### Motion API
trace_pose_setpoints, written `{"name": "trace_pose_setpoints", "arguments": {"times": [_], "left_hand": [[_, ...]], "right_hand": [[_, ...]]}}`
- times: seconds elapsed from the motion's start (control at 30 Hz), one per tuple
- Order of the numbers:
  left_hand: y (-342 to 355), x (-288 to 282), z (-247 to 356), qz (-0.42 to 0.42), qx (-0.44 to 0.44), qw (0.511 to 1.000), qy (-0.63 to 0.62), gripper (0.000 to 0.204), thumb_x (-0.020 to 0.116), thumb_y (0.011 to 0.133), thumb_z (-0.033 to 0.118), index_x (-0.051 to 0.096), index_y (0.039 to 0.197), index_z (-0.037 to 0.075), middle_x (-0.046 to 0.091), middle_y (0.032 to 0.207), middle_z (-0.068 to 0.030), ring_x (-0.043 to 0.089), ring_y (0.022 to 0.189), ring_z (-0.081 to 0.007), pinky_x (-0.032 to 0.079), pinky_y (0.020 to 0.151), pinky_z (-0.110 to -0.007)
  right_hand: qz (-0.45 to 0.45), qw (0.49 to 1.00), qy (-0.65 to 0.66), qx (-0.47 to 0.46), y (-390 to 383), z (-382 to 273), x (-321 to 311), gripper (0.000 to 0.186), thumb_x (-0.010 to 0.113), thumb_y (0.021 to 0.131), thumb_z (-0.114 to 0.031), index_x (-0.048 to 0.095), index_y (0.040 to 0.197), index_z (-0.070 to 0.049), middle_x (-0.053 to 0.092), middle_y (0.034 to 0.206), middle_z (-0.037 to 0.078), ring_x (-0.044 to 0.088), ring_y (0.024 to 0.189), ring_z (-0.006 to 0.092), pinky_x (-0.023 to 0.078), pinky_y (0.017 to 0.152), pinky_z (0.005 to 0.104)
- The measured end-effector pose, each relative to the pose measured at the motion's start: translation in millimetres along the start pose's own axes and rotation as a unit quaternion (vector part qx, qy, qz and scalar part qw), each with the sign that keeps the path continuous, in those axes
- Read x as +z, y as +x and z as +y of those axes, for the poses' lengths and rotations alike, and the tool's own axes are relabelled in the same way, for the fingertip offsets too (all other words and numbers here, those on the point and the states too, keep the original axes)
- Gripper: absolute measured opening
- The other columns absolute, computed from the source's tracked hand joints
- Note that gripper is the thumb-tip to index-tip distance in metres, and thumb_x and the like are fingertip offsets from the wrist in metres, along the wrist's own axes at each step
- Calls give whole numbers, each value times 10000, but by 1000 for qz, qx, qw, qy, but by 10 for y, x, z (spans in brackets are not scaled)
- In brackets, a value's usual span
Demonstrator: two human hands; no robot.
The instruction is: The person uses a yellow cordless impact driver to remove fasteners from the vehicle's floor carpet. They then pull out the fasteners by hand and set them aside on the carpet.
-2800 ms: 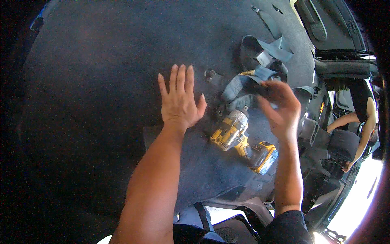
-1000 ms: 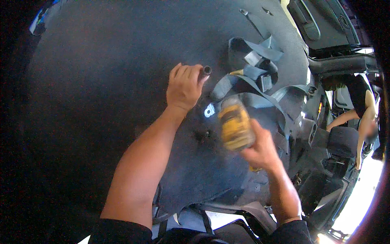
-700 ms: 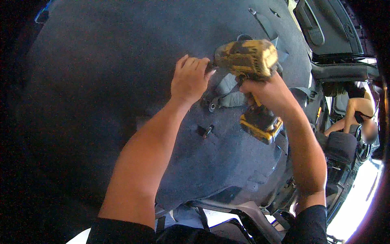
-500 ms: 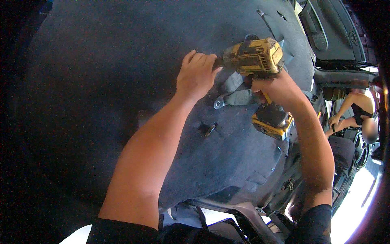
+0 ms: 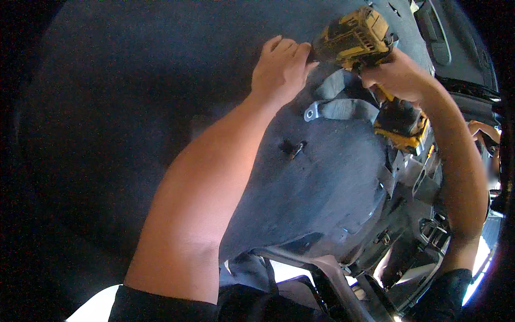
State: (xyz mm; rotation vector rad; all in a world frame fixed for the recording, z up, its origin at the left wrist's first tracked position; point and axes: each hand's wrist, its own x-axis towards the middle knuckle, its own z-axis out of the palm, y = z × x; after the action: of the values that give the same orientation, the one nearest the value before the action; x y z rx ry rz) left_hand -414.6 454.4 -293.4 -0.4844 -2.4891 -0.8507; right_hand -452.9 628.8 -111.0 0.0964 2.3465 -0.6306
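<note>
My right hand is wrapped around the grip of a yellow and black cordless impact wrench, its battery hanging below. At the tool's nose, the fingers of my left hand are closed around its front end; the very tip is hidden behind them. The wrench lies sideways, nose to the left, over a dark carpeted surface. Under the tool lies a grey seat belt strap with a metal anchor plate at its end. Nearer to me, a small bolt or stud sticks out at a hole in the carpet.
This is a vehicle's interior. A dark door panel stands at the upper right. Exposed metal and trim lie along the lower right, with a yellow-handled tool there. Another person's arm shows at the right rim.
The whole view has shifted, so the carpet, strap and stud appear farther up and right. Both hands and the impact wrench sit higher in view, still together. The other person is now mostly hidden.
</note>
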Motion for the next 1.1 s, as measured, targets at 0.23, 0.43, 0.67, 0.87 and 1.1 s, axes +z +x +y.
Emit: {"name": "trace_pose_setpoints", "arguments": {"times": [0.23,0.43,0.67,0.87,1.1], "left_hand": [[65,-128,-11,19,2,1000,16,293,683,887,331,626,950,51,654,915,-122,619,947,-326,441,887,-474],[144,-187,-45,-26,21,998,52,275,698,862,322,637,845,54,653,847,-135,615,883,-360,447,794,-504],[180,-204,-131,-3,67,993,100,354,650,934,365,629,849,22,652,845,-169,629,865,-379,472,807,-481],[126,-86,-176,11,69,994,79,252,622,940,299,619,868,57,631,868,-138,597,865,-370,433,814,-488],[78,-49,-170,9,60,995,84,228,608,952,294,637,962,68,647,900,-133,610,883,-368,441,817,-481]], "right_hand": [[-4,998,-57,-26,-36,-168,-74,165,663,748,-81,653,891,2,587,655,44,569,532,131,438,463,292],[18,989,-144,-41,-108,95,-235,137,641,822,-158,655,828,-22,602,670,67,572,552,132,448,488,324],[77,987,-141,-27,-525,233,-232,150,651,824,-169,656,854,-22,613,700,75,585,587,147,460,515,332],[118,984,-129,-30,-658,354,-174,165,661,826,-180,656,876,-23,623,726,82,596,617,160,470,539,340],[138,981,-135,-33,-737,394,-142,184,671,829,-191,656,902,-23,634,756,90,610,652,175,481,567,349]]}}
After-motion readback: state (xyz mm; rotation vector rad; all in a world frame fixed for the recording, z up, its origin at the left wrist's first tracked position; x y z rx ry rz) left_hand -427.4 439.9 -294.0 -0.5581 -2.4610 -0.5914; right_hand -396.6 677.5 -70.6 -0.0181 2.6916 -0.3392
